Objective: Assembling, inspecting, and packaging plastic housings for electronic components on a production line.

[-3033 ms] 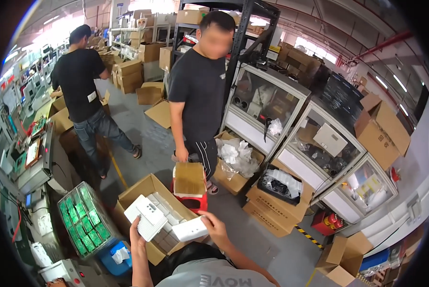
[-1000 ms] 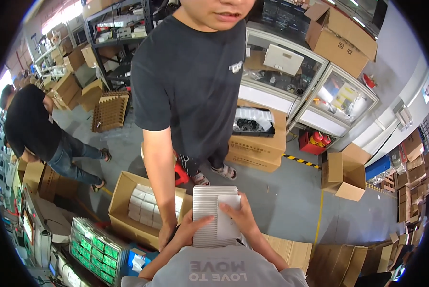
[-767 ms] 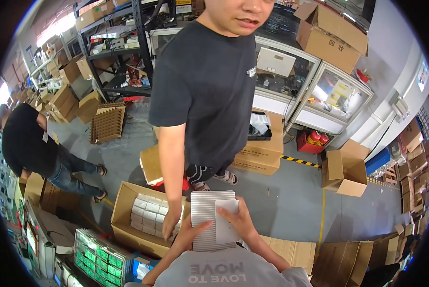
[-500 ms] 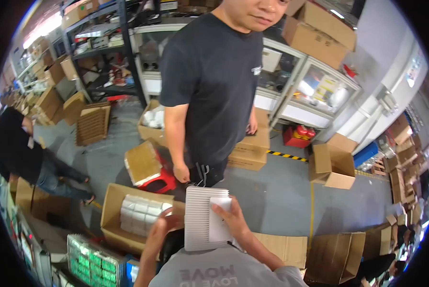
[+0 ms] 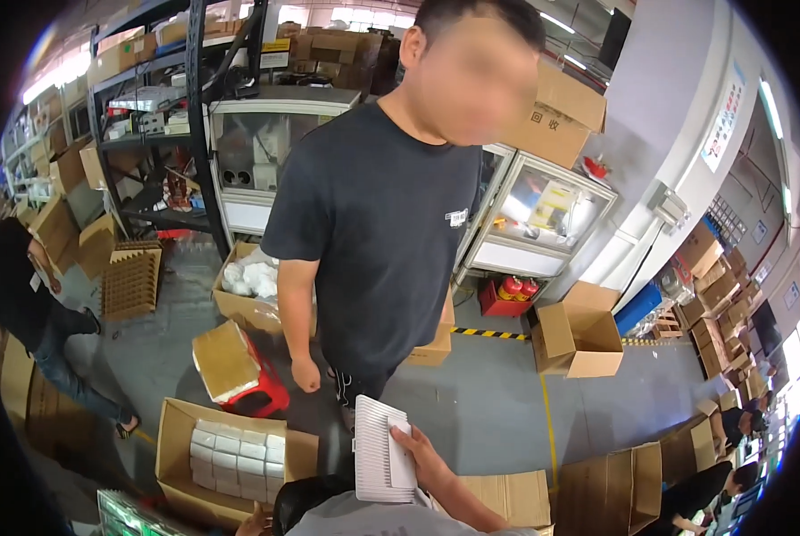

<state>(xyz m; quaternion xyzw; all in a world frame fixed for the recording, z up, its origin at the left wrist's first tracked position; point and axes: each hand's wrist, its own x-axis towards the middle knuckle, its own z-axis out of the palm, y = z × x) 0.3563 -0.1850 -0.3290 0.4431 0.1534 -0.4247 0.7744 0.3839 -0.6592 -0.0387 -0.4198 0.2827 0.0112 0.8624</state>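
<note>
My right hand (image 5: 424, 458) grips the right side of a white ribbed panel (image 5: 375, 451), its thumb lying over a smooth flat white piece (image 5: 401, 460) on the panel's face. The panel stands tilted in front of my body. Only part of my left hand (image 5: 255, 519) shows at the lower edge, beside an open cardboard box (image 5: 172, 451); its fingers are mostly hidden. Rows of small white boxes (image 5: 237, 460) fill that cardboard box.
A person in a dark shirt (image 5: 373, 232) stands close in front of me. A red stool (image 5: 266, 393) with cardboard on it is left of them. An open box (image 5: 579, 335) stands at right. Flattened cardboard (image 5: 507, 496) lies near my right arm. Another person (image 5: 38, 304) bends at far left.
My left hand has dropped away from beside the panel to the lower edge. The right hand still holds the panel. My view has tilted up, and the scene sits lower and further left.
</note>
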